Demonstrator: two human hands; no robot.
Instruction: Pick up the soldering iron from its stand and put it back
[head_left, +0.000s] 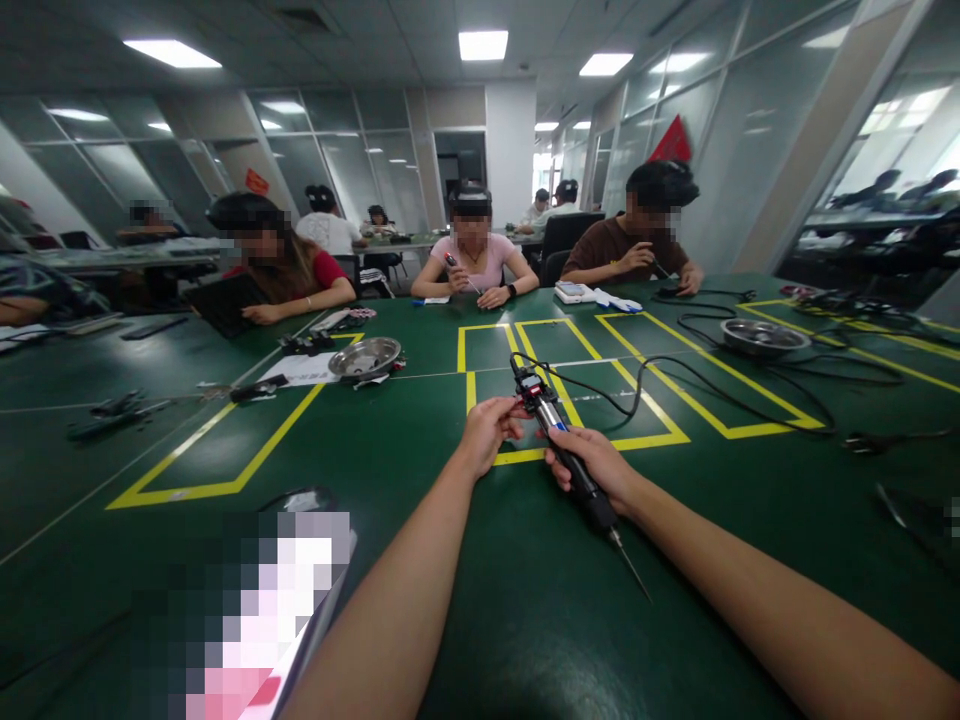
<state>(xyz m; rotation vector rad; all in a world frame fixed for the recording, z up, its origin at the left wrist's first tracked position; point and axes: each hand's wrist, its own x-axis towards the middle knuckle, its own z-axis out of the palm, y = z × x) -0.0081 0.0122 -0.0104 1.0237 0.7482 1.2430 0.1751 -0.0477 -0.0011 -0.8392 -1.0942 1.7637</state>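
Observation:
An electric screwdriver (576, 460) with a black grip and a silver-blue section lies slantwise before me, its long thin bit pointing down toward my side. My right hand (596, 465) is closed around its middle. At the far end, where the black cord (592, 395) comes out, the fingertips of my left hand (491, 432) are pinched against the tool's dark end piece. Exactly what those fingertips press on is too small to make out. Tool and both hands are held above the green table (525, 640).
Yellow tape outlines (727, 432) mark the table. A metal bowl (366, 358) stands left, another metal bowl (765, 337) right, among loose cables. A blurred-out bright screen (270, 610) is at lower left. Across the table sit several people; the middle person (469, 260) holds a similar tool.

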